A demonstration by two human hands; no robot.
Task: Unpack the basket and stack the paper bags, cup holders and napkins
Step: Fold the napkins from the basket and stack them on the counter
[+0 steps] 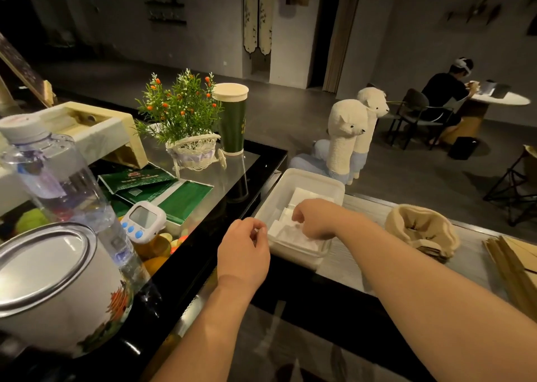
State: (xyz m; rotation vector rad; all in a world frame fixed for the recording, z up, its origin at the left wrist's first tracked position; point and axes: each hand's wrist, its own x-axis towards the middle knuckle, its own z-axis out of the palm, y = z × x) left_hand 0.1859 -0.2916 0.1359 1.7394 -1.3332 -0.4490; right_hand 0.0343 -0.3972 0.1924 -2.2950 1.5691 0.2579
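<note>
White napkins (293,233) are being gripped by the R hand (312,220), fingers curled down in the tub (305,175) at the counter's (345,268) left end, prob. for lifting out, while the L hand (244,249), loosely curled & empty, is being held by the tub's near corner.

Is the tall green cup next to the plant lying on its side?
No, the green cup stands upright on the counter, right beside the potted plant.
</note>
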